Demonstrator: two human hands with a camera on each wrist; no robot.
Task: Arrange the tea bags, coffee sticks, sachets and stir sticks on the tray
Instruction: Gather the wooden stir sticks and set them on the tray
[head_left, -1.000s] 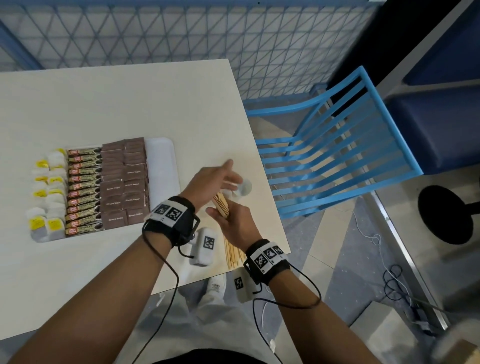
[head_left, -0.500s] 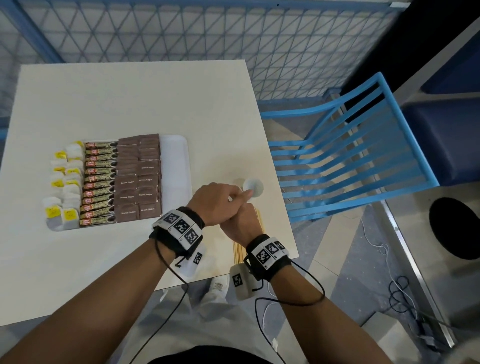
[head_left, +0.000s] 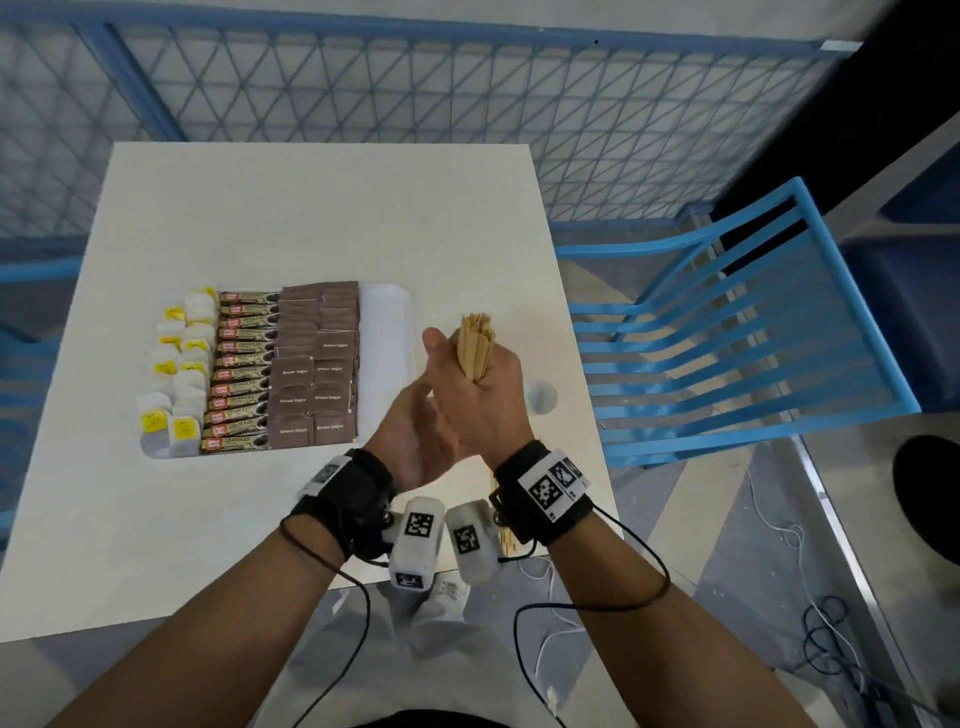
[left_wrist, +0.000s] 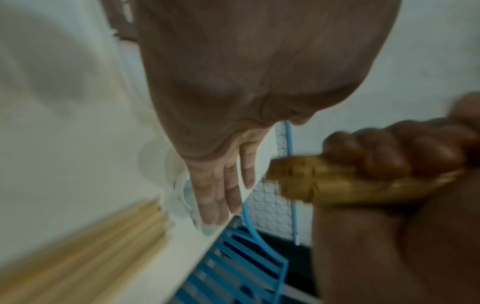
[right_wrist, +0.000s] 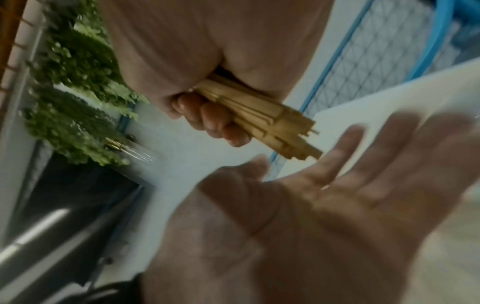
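Stir sticks, a thin wooden bundle, stand upright at frame centre in the right hand, whose fingers are wrapped round their middle; the left hand waits flat and empty just below. Light, stiff and likely to splay, they probably want a mid-length grip before going onto the tray, centre-left.
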